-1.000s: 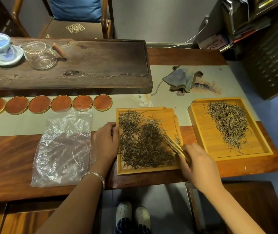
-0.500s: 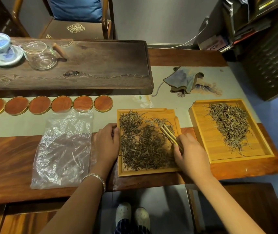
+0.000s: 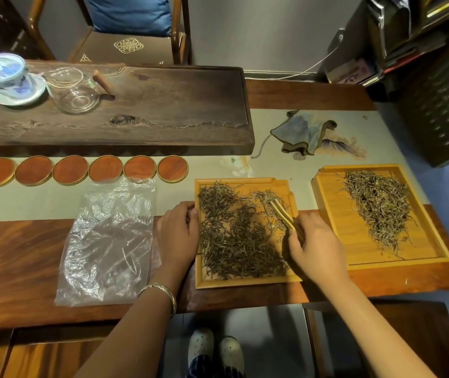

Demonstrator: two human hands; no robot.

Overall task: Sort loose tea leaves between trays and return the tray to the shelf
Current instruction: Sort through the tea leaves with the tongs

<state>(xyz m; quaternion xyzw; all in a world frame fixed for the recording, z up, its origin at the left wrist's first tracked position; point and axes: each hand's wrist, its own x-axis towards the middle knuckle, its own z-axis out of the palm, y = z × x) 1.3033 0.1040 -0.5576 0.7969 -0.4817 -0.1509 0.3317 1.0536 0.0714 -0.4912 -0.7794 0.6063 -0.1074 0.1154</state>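
since a moment ago the right hand (image 3: 317, 249) has carried the bamboo tweezers (image 3: 283, 215) from the near right corner of the near tray (image 3: 245, 282) up toward its far right part, where a thin, paler tuft of tea leaves (image 3: 239, 241) lies. its fingers are closed around the tweezers' handle end; the two tips are almost together in the tuft, but i cannot tell if they pinch any leaf. the left hand (image 3: 177, 236) rests with curled fingers against the left rim of this tray and steadies it.

i judge the sorting is in the middle: the dark heap fills most of the near tray, and the second tray (image 3: 335, 214), to the right and apart from it, holds a paler strip.

next, i think, the tips must close on a few leaves, rise over the raised right rim and cross the bare gap of tabletop (image 3: 13, 255). this way is open. the near tray's front edge sits near the tabletop edge, and the plastic bag (image 3: 108, 241) lies just beside the left hand.
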